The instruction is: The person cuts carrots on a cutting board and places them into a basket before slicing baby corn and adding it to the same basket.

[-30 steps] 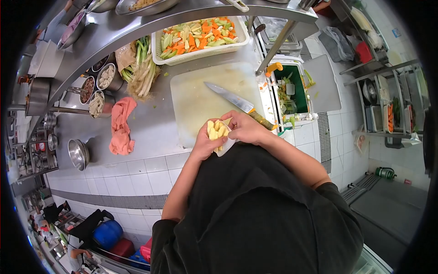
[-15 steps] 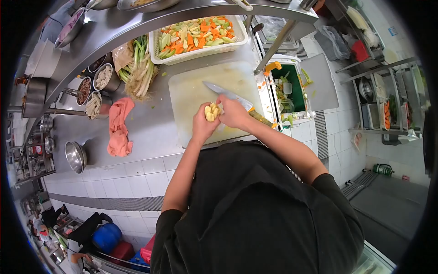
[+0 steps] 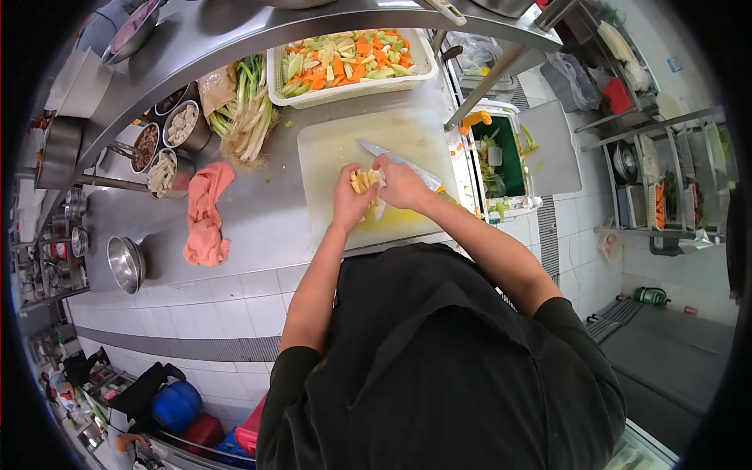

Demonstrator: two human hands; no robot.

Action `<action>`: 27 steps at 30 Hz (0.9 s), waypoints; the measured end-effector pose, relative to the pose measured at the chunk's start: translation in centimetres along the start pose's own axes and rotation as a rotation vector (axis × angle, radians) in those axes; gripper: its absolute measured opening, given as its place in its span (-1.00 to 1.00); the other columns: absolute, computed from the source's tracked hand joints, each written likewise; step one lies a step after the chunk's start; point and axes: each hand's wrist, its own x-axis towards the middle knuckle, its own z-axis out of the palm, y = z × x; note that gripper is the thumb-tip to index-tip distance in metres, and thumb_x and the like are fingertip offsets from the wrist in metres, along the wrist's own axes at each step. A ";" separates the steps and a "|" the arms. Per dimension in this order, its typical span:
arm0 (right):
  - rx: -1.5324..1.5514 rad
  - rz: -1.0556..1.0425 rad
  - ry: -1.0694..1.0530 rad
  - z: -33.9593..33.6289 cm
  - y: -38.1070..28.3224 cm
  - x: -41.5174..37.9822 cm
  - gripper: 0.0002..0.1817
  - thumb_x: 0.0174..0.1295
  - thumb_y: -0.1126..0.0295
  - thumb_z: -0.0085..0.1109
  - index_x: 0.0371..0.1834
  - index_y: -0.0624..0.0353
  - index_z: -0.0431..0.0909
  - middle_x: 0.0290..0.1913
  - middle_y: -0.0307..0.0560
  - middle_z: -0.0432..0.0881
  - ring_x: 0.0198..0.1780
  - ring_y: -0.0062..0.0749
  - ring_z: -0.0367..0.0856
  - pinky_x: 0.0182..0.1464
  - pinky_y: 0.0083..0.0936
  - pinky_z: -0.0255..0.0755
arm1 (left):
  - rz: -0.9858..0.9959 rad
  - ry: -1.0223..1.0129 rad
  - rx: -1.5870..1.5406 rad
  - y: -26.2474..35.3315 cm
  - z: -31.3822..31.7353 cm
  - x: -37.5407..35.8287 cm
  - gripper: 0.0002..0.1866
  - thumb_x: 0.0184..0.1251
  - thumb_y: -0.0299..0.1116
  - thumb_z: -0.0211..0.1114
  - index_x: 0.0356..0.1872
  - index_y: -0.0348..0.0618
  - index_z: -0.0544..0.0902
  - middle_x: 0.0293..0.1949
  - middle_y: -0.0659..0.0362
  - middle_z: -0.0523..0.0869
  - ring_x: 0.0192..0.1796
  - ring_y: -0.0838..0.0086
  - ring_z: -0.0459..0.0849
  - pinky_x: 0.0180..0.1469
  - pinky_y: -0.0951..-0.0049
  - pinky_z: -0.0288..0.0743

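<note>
My left hand is closed around a bunch of pale yellow baby corn, held above the white cutting board. My right hand is right beside it, fingers bent together against the bunch's right side. Something whitish and thin shows between the two hands, too small to name. A kitchen knife lies on the board just beyond my right hand, its tip pointing to the upper left; my right hand and forearm cover most of its handle.
A white basket of cut vegetables stands behind the board. Spring onions, pots of ingredients, an orange cloth and steel bowls are to the left. A green-lined scrap bin sits on the right. A steel shelf overhangs the back.
The view has shifted slightly, so the board and basket appear a little further right. Both hands stay together at the baby corn, with the right hand covering more of the knife handle.
</note>
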 end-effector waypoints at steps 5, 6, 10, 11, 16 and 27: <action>-0.031 0.093 0.089 0.4 -1.5 -0.4 -0.52 0.12 0.55 0.23 0.17 0.22 0.43 -0.27 0.37 0.71 -0.09 0.36 0.71 -0.04 0.09 0.55 | -0.039 0.194 -0.073 -1.5 0.6 0.6 -0.52 0.19 -0.47 0.51 0.15 -0.22 0.58 -0.10 0.07 0.71 -0.08 0.32 0.71 0.04 0.31 0.62; -0.053 0.131 0.111 0.4 -1.5 -0.5 -0.52 0.12 0.57 0.20 0.17 0.23 0.44 -0.25 0.39 0.72 -0.08 0.35 0.71 -0.03 0.10 0.55 | -0.082 0.256 -0.171 -2.2 0.5 0.7 -0.55 0.19 -0.47 0.49 0.12 -0.23 0.60 -0.12 0.09 0.72 -0.09 0.34 0.70 0.03 0.32 0.61; -0.063 0.135 0.177 0.6 -0.9 -0.9 -0.53 0.11 0.60 0.16 0.15 0.24 0.45 -0.27 0.41 0.72 -0.10 0.34 0.73 -0.03 0.10 0.55 | -0.087 0.275 -0.183 -3.8 -0.2 1.3 -0.60 0.25 -0.52 0.47 0.10 -0.24 0.59 -0.08 0.17 0.69 -0.09 0.46 0.67 0.05 0.40 0.59; -0.054 0.108 0.196 0.8 -0.7 -1.0 -0.55 0.11 0.60 0.17 0.14 0.25 0.46 -0.29 0.39 0.72 -0.12 0.33 0.73 -0.04 0.09 0.56 | -0.137 0.293 -0.189 -3.3 -0.4 1.4 -0.58 0.25 -0.49 0.49 0.11 -0.25 0.59 -0.08 0.16 0.68 -0.08 0.46 0.66 0.04 0.42 0.58; 0.050 0.082 0.209 0.9 -0.1 -1.7 -0.57 0.09 0.60 0.18 0.09 0.28 0.46 -0.20 0.45 0.71 -0.09 0.39 0.71 0.02 0.15 0.55 | -0.251 0.328 -0.012 -0.1 -0.2 1.5 -0.49 0.18 -0.39 0.58 0.14 -0.25 0.61 -0.04 0.08 0.68 -0.02 0.39 0.67 0.06 0.36 0.58; 0.168 0.064 0.326 -1.0 1.2 -2.8 -0.60 0.14 0.59 0.19 0.09 0.25 0.45 -0.22 0.34 0.71 -0.13 0.31 0.71 -0.02 0.05 0.53 | 0.455 -0.184 0.726 -1.0 -2.7 1.6 -0.61 0.43 -0.21 0.40 0.25 0.14 0.73 0.48 0.00 0.45 0.55 -0.02 0.31 0.49 -0.02 0.24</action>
